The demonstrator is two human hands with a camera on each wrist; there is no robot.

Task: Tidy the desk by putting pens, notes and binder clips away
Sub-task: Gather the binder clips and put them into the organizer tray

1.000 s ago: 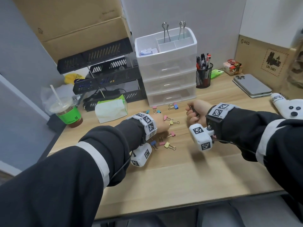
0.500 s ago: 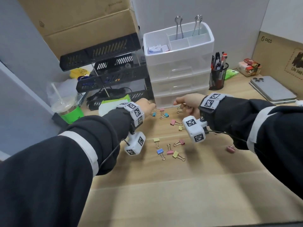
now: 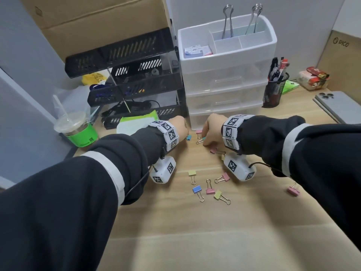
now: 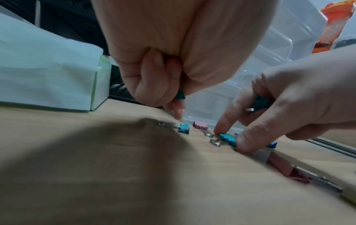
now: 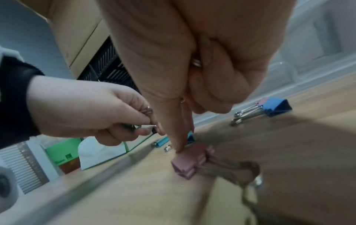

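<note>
On the near part of the desk (image 3: 195,227), behind both wrists, loose binder clips (image 3: 210,189) lie in yellow, blue and pink, and one pink clip (image 3: 293,190) lies apart under the right sleeve. Further on, the right hand (image 3: 212,130) pinches a teal clip (image 4: 228,138) on the desk between thumb and forefinger, and it grasps another teal clip inside its curled fingers. Just left of it, the left hand (image 3: 178,129) is clenched around a clip; one finger points down at a light blue clip (image 4: 184,128) on the desk. A small pink clip (image 4: 200,125) lies between the two hands. Right behind the hands stands the white drawer box (image 3: 224,90); two big metal clips stand in its top tray. To its right is the pen cup (image 3: 274,92).
</note>
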